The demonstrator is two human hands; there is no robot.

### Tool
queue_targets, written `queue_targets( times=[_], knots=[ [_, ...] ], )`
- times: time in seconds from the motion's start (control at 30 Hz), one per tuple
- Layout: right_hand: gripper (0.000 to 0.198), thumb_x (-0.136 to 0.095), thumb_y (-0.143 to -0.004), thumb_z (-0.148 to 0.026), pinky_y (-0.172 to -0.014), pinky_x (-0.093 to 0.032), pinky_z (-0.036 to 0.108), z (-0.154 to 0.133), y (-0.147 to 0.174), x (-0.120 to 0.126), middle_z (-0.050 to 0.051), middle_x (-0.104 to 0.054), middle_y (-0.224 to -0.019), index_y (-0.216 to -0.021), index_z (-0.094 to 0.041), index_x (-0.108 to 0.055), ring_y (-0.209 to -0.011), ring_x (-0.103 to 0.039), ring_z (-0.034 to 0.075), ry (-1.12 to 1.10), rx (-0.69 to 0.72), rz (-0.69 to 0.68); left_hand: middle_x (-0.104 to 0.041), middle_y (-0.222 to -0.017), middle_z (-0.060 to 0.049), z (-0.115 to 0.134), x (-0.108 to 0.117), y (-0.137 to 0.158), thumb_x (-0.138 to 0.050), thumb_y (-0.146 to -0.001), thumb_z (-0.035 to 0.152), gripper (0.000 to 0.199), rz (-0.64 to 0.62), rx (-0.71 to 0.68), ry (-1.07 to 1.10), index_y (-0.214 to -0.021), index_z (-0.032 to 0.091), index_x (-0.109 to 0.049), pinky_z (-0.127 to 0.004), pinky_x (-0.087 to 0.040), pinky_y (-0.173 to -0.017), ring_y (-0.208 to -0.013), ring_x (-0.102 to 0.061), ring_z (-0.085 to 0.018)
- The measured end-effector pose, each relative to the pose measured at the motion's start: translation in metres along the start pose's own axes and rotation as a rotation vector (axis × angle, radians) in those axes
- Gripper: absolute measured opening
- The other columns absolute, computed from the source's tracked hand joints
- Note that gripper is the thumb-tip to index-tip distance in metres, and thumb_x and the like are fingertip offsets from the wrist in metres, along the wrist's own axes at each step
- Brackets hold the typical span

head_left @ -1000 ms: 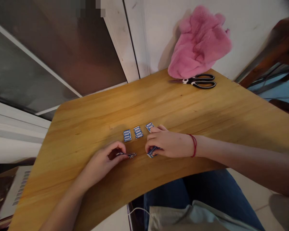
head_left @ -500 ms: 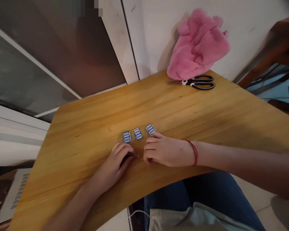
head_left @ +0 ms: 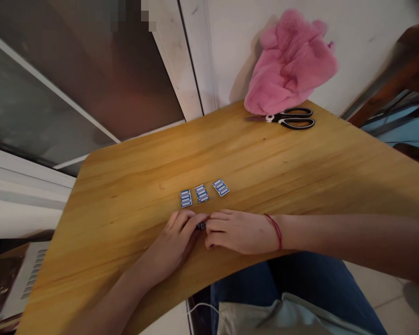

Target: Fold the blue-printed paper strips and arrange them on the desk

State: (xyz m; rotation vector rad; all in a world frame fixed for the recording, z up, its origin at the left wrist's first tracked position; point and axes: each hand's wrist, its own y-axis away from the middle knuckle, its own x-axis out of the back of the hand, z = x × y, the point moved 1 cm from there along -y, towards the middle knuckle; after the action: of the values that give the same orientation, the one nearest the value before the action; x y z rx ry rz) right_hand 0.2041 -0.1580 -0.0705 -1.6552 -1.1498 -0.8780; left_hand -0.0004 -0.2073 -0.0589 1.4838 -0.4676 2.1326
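My left hand [head_left: 181, 237] is closed around a small dark object [head_left: 201, 226], of which only a bit shows between my hands. Against its fingertips, my right hand [head_left: 230, 230] curls its fingers at the same dark piece; a red string is around that wrist. What kind of object it is stays hidden by the fingers. Just beyond my hands lie three small white label pieces with blue-outlined boxes: a left one [head_left: 186, 198], a middle one [head_left: 201, 193] and a tilted right one [head_left: 221, 187]. Neither hand touches them.
The wooden table [head_left: 132, 172] has a curved edge close to my body. Black-handled scissors [head_left: 296, 119] lie at the far side beside a pink plush cloth [head_left: 293, 65] leaning on the wall. A white slotted box [head_left: 24, 279] stands low at the left.
My right hand has left the right label piece and come down to meet my left hand. My left hand's fingers have shifted slightly right, over the dark object.
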Motion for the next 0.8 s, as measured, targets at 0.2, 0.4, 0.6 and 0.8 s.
queue_targets(
  times=[0.2,0.4,0.6,0.8],
  knots=[
    [0.024,-0.046,-0.088,-0.011,-0.078,-0.044,0.028,0.007,0.002,0.015,0.006,-0.057,-0.106,-0.108,-0.017,-0.059,-0.092,-0.053,0.017,-0.034,-0.022,-0.059,-0.048,-0.105,-0.005,0.002,0.004,-0.003,-0.037,-0.095,0.015,0.022,-0.023,0.027,0.067,-0.113,0.021,-0.048,-0.032,-0.044,-0.087,-0.098,-0.045,-0.017],
    [0.024,-0.036,-0.095,-0.02,-0.058,-0.041,0.025,0.01,0.0,0.019,0.007,-0.056,-0.106,-0.109,-0.017,-0.055,-0.07,-0.053,0.011,-0.001,-0.309,-0.011,-0.055,-0.097,-0.004,0.001,0.006,-0.005,-0.036,-0.095,0.019,0.013,0.051,0.101,0.118,-0.096,0.019,-0.05,-0.034,-0.046,-0.084,-0.093,-0.051,-0.018],
    [0.025,-0.036,-0.093,-0.012,-0.064,-0.047,0.027,0.004,-0.001,0.015,0.01,-0.055,-0.105,-0.111,-0.012,-0.053,-0.08,-0.058,0.014,0.023,-0.309,-0.03,-0.059,-0.088,-0.002,-0.003,0.001,-0.001,-0.037,-0.094,0.023,0.008,0.159,0.248,0.253,-0.098,0.021,-0.044,-0.029,-0.048,-0.07,-0.077,-0.058,-0.015],
    [0.04,-0.033,-0.097,-0.02,-0.075,-0.051,0.029,-0.001,-0.005,0.018,0.011,-0.057,-0.115,-0.136,-0.017,-0.035,-0.097,-0.059,0.017,-0.061,-0.336,0.167,-0.057,-0.088,-0.001,0.0,0.001,0.0,-0.042,-0.093,0.034,0.018,0.204,0.383,0.514,-0.106,0.021,-0.044,-0.024,-0.046,-0.065,-0.078,-0.056,-0.014]
  ],
)
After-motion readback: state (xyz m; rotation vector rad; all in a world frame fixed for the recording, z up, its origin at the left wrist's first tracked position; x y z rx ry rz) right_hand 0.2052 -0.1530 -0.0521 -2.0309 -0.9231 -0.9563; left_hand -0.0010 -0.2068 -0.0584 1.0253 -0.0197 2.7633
